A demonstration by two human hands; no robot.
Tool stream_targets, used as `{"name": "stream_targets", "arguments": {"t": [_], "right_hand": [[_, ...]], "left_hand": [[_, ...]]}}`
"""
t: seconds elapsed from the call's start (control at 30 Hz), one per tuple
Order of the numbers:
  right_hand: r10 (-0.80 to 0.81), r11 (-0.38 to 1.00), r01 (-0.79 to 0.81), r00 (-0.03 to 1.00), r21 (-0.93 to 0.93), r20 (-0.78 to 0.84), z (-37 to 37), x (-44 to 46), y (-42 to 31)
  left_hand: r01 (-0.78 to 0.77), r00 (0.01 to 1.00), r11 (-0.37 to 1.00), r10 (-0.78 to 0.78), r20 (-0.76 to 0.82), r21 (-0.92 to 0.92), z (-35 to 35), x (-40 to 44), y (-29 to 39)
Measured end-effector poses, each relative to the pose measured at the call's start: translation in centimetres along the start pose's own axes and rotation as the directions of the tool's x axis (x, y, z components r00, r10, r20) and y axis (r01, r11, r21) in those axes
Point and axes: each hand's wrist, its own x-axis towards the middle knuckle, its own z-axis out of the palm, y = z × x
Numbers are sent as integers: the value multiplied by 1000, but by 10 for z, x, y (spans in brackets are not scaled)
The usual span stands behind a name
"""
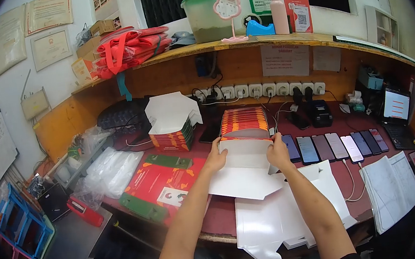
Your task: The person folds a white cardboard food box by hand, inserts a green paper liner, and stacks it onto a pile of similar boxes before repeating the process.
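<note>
My left hand (215, 159) grips the left edge of a partly folded white carton (247, 168), near its upper corner. At the carton's right side, my right hand (277, 153) has its fingers closed on the other edge. The carton's white inner face is up, and its front flap hangs towards me. Just behind it stands a row of red and orange folded boxes (243, 121). Flat white carton sheets (260, 222) lie below and to the right, partly over the table's front edge. A flat red and green carton (158, 188) lies at the left, beside my left forearm.
Several phones (307, 150) lie in a row at the right, before a laptop (395, 110). Folded boxes with a white sheet on top (170, 115) stand back left. Plastic bags (115, 169) lie at the left, papers (393, 188) at the right.
</note>
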Motion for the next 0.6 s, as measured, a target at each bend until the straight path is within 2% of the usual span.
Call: {"name": "stream_targets", "arguments": {"t": [0.07, 0.2, 0.27, 0.3, 0.33, 0.37, 0.4, 0.43, 0.47, 0.5, 0.53, 0.6], "right_hand": [[-9, 1000, 10, 999, 23, -31, 6, 11, 2], [10, 998, -2, 992, 60, -129, 7, 22, -11], [37, 998, -31, 990, 46, -139, 6, 20, -18], [63, 998, -59, 986, 31, -151, 8, 17, -17], [67, 998, -64, 987, 28, -144, 12, 15, -12], [61, 997, -52, 984, 58, -166, 18, 14, -7], [58, 995, -41, 980, 91, -188, 20, 11, -7], [61, 995, -44, 981, 94, -185, 20, 8, -8], [104, 979, -78, 985, 187, -137, 17, 3, -8], [143, 954, -115, 986, 275, -83, 16, -1, -9], [142, 954, -114, 987, 277, -81, 18, -1, -7], [81, 969, -35, 980, 243, -181, 24, 2, 2]], "left_hand": [[-79, 986, 996, 72, -152, -37, 12, 20, -31], [-42, 984, 994, 24, -174, -97, 11, 27, -28], [17, 997, 996, -10, -75, 93, 5, 11, -3], [27, 997, 996, -20, -72, 90, 5, 8, -7], [57, 997, 977, -46, -60, 203, 4, 5, -10], [82, 996, 945, -69, -52, 315, 4, 4, -11], [87, 996, 944, -74, -52, 317, 3, 4, -10], [121, 992, 912, -121, -23, 391, 2, 6, -7], [153, 985, 874, -173, 2, 462, 0, 7, -4], [160, 983, 872, -181, 1, 463, 0, 9, -6], [174, 980, 868, -197, 1, 465, -2, 13, -6], [187, 978, 864, -210, -3, 467, -4, 17, -7]]}}
